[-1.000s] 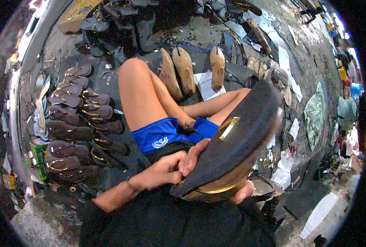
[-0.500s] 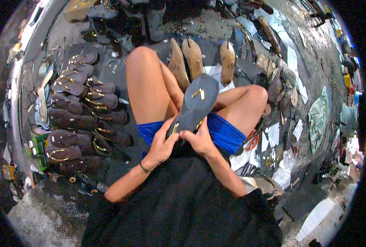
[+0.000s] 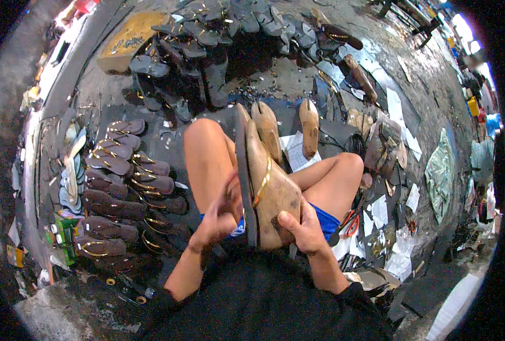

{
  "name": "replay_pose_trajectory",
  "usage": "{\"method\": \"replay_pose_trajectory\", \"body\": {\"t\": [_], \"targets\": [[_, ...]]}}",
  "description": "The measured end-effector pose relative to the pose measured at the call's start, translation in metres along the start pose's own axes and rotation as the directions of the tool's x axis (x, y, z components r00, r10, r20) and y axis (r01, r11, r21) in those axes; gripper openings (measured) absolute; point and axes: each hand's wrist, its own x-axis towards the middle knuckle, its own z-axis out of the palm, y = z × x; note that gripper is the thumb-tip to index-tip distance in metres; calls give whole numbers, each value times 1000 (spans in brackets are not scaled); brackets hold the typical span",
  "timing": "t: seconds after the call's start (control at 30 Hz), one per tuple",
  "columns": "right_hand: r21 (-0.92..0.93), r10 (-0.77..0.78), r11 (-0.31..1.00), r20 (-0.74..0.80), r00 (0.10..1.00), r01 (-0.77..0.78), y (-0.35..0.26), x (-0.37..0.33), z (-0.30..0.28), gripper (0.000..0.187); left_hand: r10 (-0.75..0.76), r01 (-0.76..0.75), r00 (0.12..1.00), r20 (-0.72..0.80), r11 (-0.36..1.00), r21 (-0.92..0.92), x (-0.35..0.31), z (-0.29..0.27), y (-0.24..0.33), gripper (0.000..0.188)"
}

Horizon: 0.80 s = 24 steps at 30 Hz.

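The right hand has its fingers clamped on a wooden foot over the lap; the sandal strapped to it shows mainly its edge. The left hand blurs beside it, finger state impossible to tell.

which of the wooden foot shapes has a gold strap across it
The wooden foot shape held in the right hand: a gold strap crosses it and a dark sole lies against it. The others, farther ahead, show no strap.
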Motion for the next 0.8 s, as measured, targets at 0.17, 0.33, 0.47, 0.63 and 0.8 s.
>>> {"method": "replay_pose_trajectory", "body": {"t": [0.17, 0.33, 0.47, 0.63, 0.8], "targets": [[-472, -227, 863, -49, 973, 178, -4, 17, 11, 68, 334, -244, 844, -419, 936, 254, 81, -3, -10, 49], [-153, 29, 987, -93, 995, -43, -2, 21, -44, 63, 177, -180, 984, -36, 943, -280, 110, -73, 34, 64], [-743, -347, 669, -318, 882, -5, 65, 92, -101, 56, 59, -45, 998, 0, 760, -648, 94, -46, 27, 76], [-513, -331, 828, -121, 936, 227, -27, 121, -33, 46, -27, 220, 968, 248, 562, -797, 60, -24, -8, 78], [-773, -132, 453, 435, 891, 444, -53, 160, -11, 20, -136, 121, 987, -83, 979, -164, 37, -40, -28, 77]]}}
